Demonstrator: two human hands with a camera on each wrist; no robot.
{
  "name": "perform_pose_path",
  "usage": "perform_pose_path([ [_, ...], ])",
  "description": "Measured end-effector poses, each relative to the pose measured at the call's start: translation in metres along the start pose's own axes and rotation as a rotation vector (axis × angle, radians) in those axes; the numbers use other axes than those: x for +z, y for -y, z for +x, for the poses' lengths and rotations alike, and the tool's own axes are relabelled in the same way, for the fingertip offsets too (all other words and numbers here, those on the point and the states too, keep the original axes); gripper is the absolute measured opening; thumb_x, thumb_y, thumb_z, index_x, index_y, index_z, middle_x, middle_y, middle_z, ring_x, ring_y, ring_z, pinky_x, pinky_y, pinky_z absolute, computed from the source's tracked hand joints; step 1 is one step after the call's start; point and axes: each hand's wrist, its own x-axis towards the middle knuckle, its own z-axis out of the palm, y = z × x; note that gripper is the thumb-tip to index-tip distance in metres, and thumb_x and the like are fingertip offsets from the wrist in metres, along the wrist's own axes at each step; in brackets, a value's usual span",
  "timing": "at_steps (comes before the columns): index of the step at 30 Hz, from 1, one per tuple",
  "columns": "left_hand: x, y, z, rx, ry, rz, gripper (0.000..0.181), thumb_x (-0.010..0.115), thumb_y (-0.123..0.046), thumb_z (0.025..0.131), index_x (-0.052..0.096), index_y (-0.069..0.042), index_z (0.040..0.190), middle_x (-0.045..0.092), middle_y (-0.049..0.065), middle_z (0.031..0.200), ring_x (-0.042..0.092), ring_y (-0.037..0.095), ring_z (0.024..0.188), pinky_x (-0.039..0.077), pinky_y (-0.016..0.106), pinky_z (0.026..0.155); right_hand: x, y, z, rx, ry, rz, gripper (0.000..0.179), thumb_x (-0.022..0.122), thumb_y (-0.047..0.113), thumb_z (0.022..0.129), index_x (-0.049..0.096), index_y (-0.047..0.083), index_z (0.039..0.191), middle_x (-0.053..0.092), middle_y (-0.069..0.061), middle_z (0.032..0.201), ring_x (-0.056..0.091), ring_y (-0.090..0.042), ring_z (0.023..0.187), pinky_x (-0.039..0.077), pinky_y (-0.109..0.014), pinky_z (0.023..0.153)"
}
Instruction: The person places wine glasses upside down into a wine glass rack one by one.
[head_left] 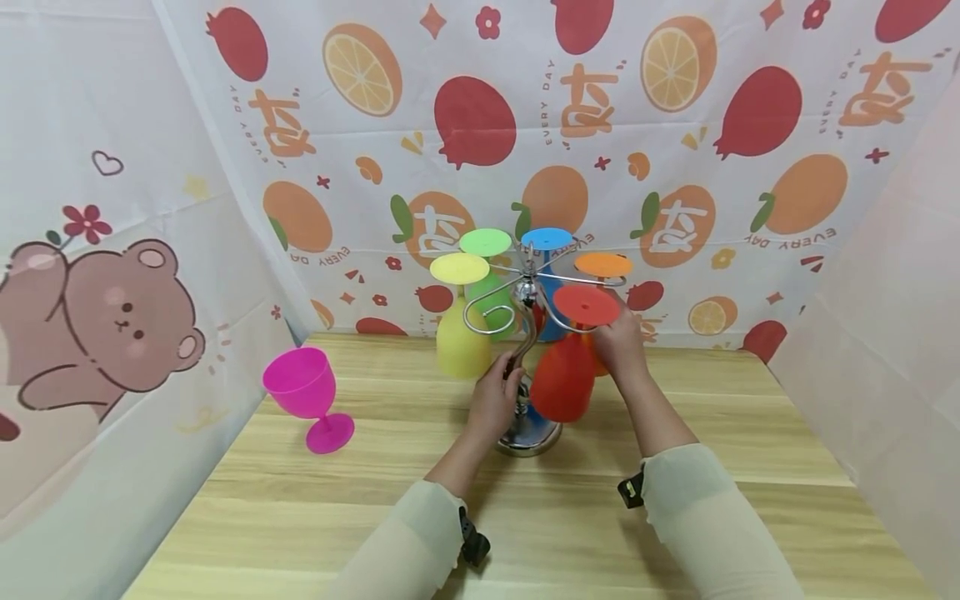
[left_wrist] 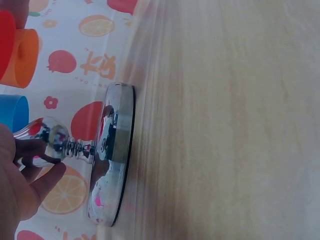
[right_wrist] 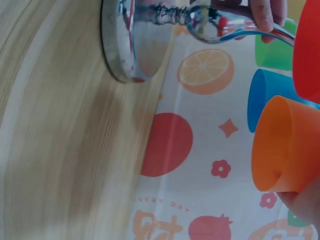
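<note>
A chrome rack [head_left: 534,440] stands mid-table, its curved stem gripped by my left hand [head_left: 495,398]. In the left wrist view, the thumb and fingers curl round that stem above the round base [left_wrist: 110,165]. Plastic goblets hang upside down from the curled arms: yellow [head_left: 461,340], green [head_left: 497,304], blue [head_left: 553,293], red [head_left: 561,382] and orange [right_wrist: 282,150]. My right hand [head_left: 621,337] holds the orange goblet at the right, partly hidden behind the red one. The front left loop [head_left: 491,320] of the rack bears no goblet.
A magenta goblet [head_left: 302,385] stands upright on its foot at the table's left. The wooden table [head_left: 360,492] meets a fruit-print cloth [head_left: 480,192] at the back. More cloth hangs at both sides, the left one with a bear print [head_left: 127,317].
</note>
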Motion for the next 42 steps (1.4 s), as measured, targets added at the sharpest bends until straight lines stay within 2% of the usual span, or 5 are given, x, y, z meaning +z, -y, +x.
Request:
perform_pose_path([
  [13,0.002,0.003,-0.002,0.000,-0.029,-0.012,0.026,0.055,-0.028,0.101,0.059,-0.013,0.122,0.068,0.008,0.103,0.065,0.023,0.098,0.055,0.042,0.085,-0.008,-0.002,-0.023,-0.163,0.028,0.000,0.051,0.045,0.045,0.099,0.050,0.015,0.140,0.055,-0.008,0.134,0.049,-0.026,0.123,0.045,-0.056,0.103],
  [19,0.000,0.007,-0.005,-0.042,-0.027,-0.012,0.028,0.058,-0.030,0.100,0.061,-0.013,0.122,0.070,0.006,0.105,0.066,0.023,0.102,0.055,0.043,0.087,-0.005,-0.005,-0.053,-0.233,-0.193,-0.030,0.052,0.048,0.045,0.101,0.051,0.015,0.143,0.048,-0.009,0.146,0.040,-0.026,0.137,0.047,-0.057,0.101],
  [25,0.000,0.006,-0.004,-0.062,-0.014,-0.015,0.027,0.060,-0.031,0.099,0.062,-0.017,0.122,0.071,0.006,0.107,0.067,0.023,0.104,0.054,0.045,0.089,0.000,0.008,-0.080,-0.426,-0.404,0.052,0.036,0.057,0.019,0.098,0.061,0.009,0.132,0.060,-0.010,0.131,0.052,-0.023,0.121,0.048,-0.030,0.094],
  [34,0.001,0.004,-0.008,-0.091,0.016,-0.014,0.023,0.061,-0.030,0.098,0.063,-0.016,0.116,0.070,0.004,0.105,0.067,0.024,0.106,0.053,0.046,0.091,0.016,0.023,-0.104,-0.309,-0.252,0.164,0.052,0.069,0.021,0.091,0.053,0.012,0.140,0.058,-0.005,0.135,0.056,-0.022,0.121,0.052,-0.040,0.098],
  [42,-0.001,0.002,-0.007,-0.074,-0.014,-0.004,0.019,0.064,-0.029,0.096,0.063,-0.019,0.113,0.071,0.003,0.105,0.068,0.026,0.108,0.054,0.046,0.093,0.024,0.024,-0.110,-0.321,-0.204,0.156,0.059,0.074,0.024,0.089,0.049,0.017,0.142,0.059,-0.004,0.131,0.057,-0.017,0.117,0.058,-0.035,0.084],
])
